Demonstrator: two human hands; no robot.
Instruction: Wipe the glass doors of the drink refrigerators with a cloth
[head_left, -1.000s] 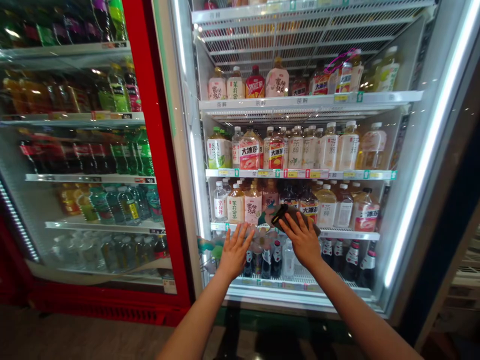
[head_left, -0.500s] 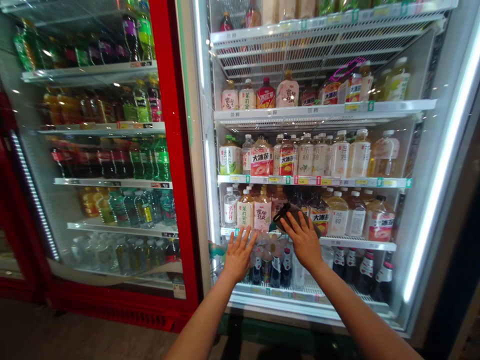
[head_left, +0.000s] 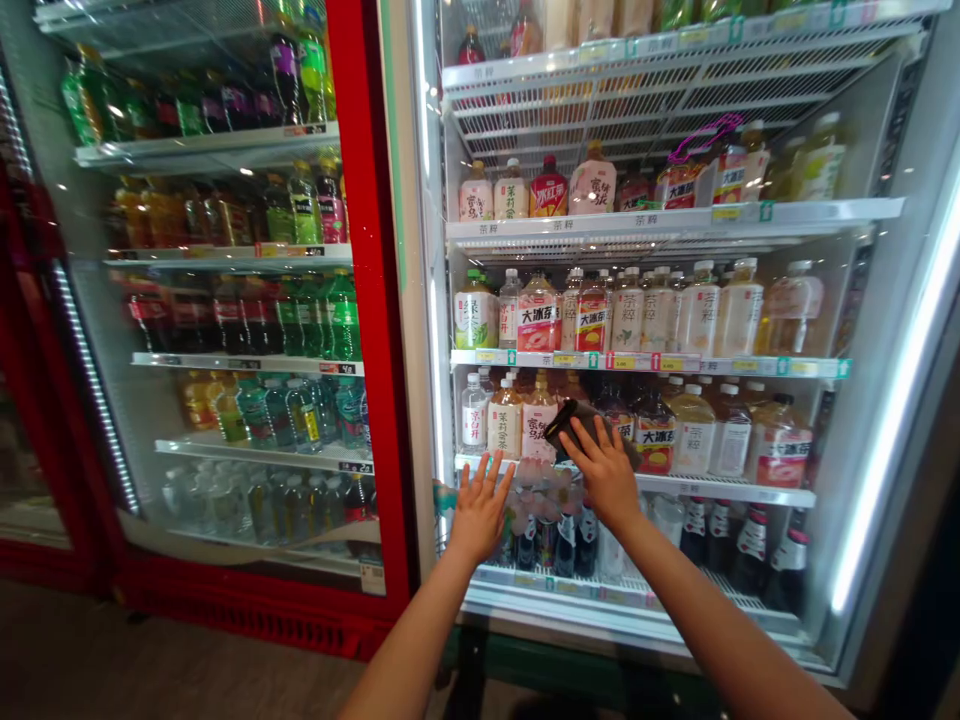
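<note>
My left hand (head_left: 478, 515) is spread with its fingers apart, palm forward, in front of the lower shelves of the right-hand glass-fronted fridge; it holds nothing. My right hand (head_left: 606, 475) lies with stretched fingers over a dark brown cloth (head_left: 574, 420), pressing it flat, apparently against the glass door. Part of the cloth sticks out to the left and above the fingers. Behind it, bottled teas (head_left: 540, 410) on the fourth shelf are partly hidden. A pale flower-like pattern (head_left: 544, 490) shows between the two hands.
Shelves of drinks (head_left: 652, 310) fill the lit fridge. To the left stands a red-framed fridge (head_left: 375, 300) with soda bottles behind its glass. A bright light strip (head_left: 874, 430) runs up the right side. Brown floor (head_left: 225, 660) shows below.
The fridges have shifted to the right in view. My hands stay at nearly the same place in the picture, so they and the cloth now sit slightly further left across the shelves.
</note>
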